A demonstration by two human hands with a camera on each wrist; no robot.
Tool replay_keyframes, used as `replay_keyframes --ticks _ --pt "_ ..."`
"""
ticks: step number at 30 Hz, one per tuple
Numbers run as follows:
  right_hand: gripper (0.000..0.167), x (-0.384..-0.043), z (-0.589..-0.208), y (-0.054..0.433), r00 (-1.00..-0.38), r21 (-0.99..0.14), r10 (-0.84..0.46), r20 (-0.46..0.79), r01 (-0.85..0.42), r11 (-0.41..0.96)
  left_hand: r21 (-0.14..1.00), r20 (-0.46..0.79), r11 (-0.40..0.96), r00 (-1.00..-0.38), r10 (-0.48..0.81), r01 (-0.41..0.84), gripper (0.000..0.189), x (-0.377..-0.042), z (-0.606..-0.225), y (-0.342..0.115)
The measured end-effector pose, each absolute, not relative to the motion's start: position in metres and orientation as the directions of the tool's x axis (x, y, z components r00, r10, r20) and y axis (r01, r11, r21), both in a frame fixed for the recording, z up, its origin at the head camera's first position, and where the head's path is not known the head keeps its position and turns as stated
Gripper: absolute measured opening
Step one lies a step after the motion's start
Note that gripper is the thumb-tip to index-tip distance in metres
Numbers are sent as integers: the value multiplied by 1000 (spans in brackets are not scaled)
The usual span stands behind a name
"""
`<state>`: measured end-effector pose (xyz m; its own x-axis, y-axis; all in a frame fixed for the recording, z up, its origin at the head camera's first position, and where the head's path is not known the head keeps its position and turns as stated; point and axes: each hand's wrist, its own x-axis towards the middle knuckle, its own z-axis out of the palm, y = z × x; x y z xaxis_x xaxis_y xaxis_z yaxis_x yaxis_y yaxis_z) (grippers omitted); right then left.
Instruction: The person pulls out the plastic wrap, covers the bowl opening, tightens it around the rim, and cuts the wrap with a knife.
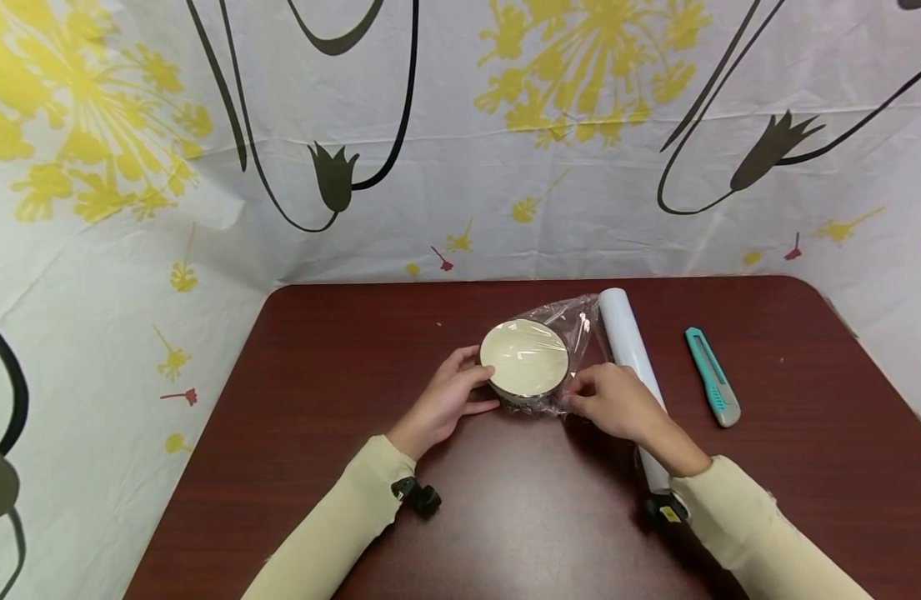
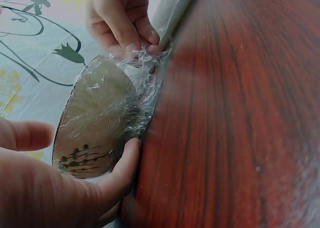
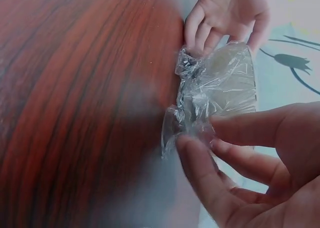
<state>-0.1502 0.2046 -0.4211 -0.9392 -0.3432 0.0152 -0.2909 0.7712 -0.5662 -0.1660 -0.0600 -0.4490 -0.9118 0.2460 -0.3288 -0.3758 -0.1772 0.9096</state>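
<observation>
A bowl (image 1: 523, 358) with a cream inside sits on the table, cling film (image 1: 580, 315) stretched across its mouth and bunched around its lower side. My left hand (image 1: 447, 398) holds the bowl from the left, thumb at the rim and fingers low on its side. Dark sprig markings show on the bowl's wall (image 2: 82, 158) in the left wrist view. On the bowl's right, my right hand (image 1: 613, 402) pinches the gathered film between thumb and fingers, close over the tabletop. Crumpled film (image 3: 197, 95) hugs the bowl's base in the right wrist view.
A long white roll (image 1: 629, 333) lies just right of the bowl, partly hidden under the right hand and forearm. Farther right rests a teal utility knife (image 1: 711, 377). The dark red wooden table (image 1: 340, 358) ends at a patterned cloth (image 1: 445, 208) behind it.
</observation>
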Motion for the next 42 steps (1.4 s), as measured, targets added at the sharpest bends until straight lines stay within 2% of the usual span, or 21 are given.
replay_keyframes --ticks 6,18,32,42 --pt "17 -152 -423 201 -969 -659 -243 -30 -164 734 909 -330 -179 -911 246 -377 64 -167 -449 -59" --pt "39 -155 -432 195 -984 -666 -178 -30 -113 738 912 -315 -185 -913 260 -367 61 -166 -450 -58" --pt "34 -161 -437 190 -986 -612 -167 -8 -127 781 914 -307 -185 -915 262 -360 58 -166 -449 -59" --pt "12 -159 -438 196 -965 -613 -263 -18 -197 765 913 -316 -176 -911 267 -368 60 -166 -451 -61"
